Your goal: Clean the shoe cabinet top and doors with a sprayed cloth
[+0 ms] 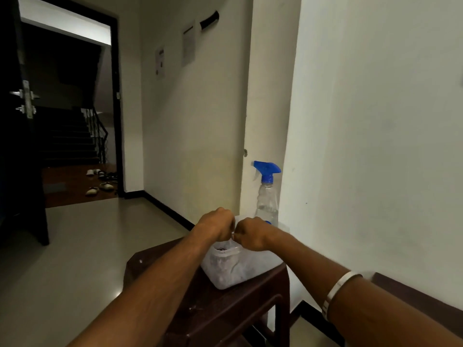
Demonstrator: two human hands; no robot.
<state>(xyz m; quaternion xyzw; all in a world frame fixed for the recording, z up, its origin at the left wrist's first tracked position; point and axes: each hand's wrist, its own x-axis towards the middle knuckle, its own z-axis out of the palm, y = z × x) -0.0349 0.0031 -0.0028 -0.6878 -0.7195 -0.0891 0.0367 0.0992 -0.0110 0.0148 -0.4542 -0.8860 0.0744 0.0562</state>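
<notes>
A translucent plastic container (225, 269) sits on a dark brown cabinet top (213, 311) against the white wall. My left hand (215, 225) and my right hand (250, 235) are fisted side by side over its mouth, knuckles almost touching. Both pinch a pale edge of the container; the fingers hide exactly what they grip. Dark items lie inside the container. A clear spray bottle (267, 199) with a blue trigger head stands upright just behind my right hand, near the wall corner. No cloth is visible.
A white wall (375, 146) runs close along the right. Grey floor (87, 246) stretches left toward an open dark doorway (75, 121) with stairs and several shoes (100, 182) on a brown landing. A white bangle (338, 291) circles my right forearm.
</notes>
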